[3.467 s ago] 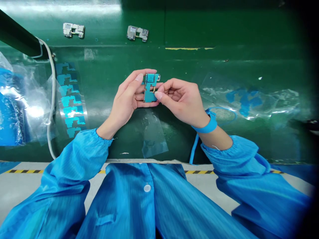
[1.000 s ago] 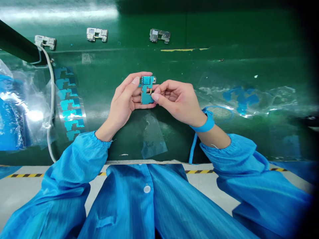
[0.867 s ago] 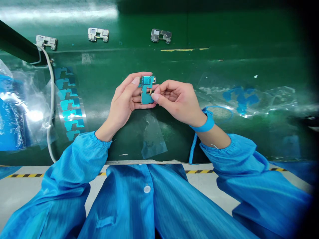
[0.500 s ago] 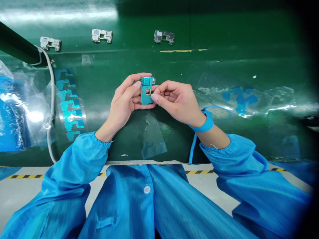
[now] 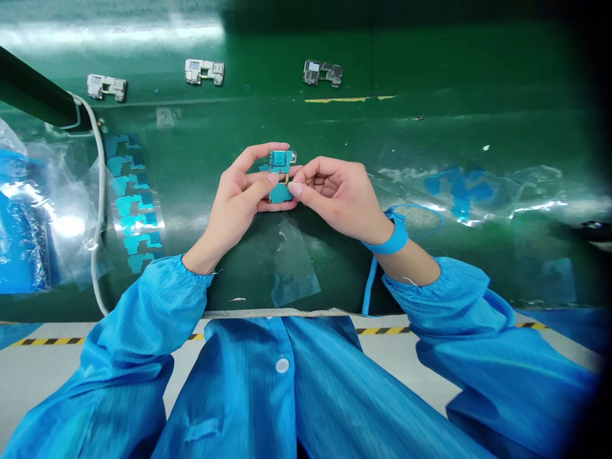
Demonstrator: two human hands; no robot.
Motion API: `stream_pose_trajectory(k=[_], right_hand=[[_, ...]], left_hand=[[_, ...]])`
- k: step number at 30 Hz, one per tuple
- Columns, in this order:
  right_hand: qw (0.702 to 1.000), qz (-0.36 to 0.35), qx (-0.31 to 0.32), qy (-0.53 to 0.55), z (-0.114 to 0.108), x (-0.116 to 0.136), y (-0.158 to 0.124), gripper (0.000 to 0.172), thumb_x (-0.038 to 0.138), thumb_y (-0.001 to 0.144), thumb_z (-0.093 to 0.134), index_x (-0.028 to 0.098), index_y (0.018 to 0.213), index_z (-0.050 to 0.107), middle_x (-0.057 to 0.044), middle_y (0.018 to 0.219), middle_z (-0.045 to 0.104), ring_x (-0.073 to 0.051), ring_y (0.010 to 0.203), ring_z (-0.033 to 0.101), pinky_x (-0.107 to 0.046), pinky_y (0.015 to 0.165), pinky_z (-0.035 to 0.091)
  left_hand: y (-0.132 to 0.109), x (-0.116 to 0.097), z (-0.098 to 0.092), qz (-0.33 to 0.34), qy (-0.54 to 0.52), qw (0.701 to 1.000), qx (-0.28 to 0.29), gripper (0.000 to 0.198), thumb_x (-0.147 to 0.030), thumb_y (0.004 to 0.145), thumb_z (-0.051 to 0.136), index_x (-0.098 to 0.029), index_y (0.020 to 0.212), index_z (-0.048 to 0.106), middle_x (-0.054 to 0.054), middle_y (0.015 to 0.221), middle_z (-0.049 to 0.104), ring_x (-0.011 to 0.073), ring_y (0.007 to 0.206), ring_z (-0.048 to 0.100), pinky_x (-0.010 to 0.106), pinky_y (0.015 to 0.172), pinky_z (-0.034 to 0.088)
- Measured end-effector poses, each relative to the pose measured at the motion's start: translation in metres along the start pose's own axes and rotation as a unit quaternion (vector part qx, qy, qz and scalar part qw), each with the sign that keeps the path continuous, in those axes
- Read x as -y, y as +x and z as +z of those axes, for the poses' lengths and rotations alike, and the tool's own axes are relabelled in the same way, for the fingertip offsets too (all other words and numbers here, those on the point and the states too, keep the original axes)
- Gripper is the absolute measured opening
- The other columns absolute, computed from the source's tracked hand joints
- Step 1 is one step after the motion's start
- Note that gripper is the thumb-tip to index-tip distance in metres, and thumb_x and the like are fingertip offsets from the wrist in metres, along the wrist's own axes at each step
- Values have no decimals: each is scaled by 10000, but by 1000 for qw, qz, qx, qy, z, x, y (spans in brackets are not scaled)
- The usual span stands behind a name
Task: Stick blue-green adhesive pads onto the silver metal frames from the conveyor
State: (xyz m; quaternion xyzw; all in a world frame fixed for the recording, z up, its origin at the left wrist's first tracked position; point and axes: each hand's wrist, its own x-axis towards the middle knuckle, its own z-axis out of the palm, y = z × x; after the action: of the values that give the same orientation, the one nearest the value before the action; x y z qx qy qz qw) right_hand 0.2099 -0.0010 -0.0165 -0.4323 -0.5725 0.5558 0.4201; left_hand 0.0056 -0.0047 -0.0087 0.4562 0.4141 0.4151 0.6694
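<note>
A small teal circuit board [image 5: 280, 167] is held upright above the green belt [image 5: 335, 127], between both hands. My left hand [image 5: 241, 194] wraps round its left side, thumb pressed across the board's face. My right hand [image 5: 335, 194] pinches the board's right edge with thumb and forefinger; the other fingers are curled in. A blue wrist strap [image 5: 388, 239] with a coiled cord [image 5: 371, 284] sits on my right wrist.
Three metal-shielded boards [image 5: 106, 86] [image 5: 204, 71] [image 5: 322, 72] lie on the far part of the belt. A strip of teal stickers [image 5: 134, 204] and a white cable [image 5: 99, 197] lie at left, beside plastic bags [image 5: 33, 217]. Clear film [image 5: 291, 261] lies under my hands; more film [image 5: 468, 188] at right.
My left thumb has slid down across the board's face. The three boards on the belt have drifted right. My right hand keeps its pinch.
</note>
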Motion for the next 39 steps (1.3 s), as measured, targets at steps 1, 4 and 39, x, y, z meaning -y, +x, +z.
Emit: stream_pose_trajectory(k=[1, 4, 39], right_hand=[[1000, 0, 1, 0, 0, 0, 0, 389, 562, 886, 936, 249, 859, 707, -33, 853, 721, -230, 983, 758, -343, 751, 708], [1000, -4, 3, 2, 0, 1, 0, 401, 565, 884, 938, 241, 859, 703, -29, 858, 721, -214, 938, 748, -339, 748, 705], [996, -75, -41, -18, -3, 6, -4, 360, 618, 1022, 782, 266, 1051, 710, -55, 1137, 833, -181, 842, 769, -352, 799, 679]], left_hand=[[0, -1, 0, 0, 0, 1000, -2, 519, -441, 999, 734, -281, 1479, 621, 56, 1309, 837, 253, 1091, 862, 397, 898, 762], [0, -1, 0, 6, 2, 1000, -1, 506, -452, 1009, 732, -278, 1471, 621, 60, 1304, 837, 249, 1080, 865, 392, 892, 762], [-6, 3, -1, 89, 45, 995, 30, 817, -529, 920, 894, -370, 1605, 479, 83, 1444, 788, 312, 1206, 854, 436, 1025, 742]])
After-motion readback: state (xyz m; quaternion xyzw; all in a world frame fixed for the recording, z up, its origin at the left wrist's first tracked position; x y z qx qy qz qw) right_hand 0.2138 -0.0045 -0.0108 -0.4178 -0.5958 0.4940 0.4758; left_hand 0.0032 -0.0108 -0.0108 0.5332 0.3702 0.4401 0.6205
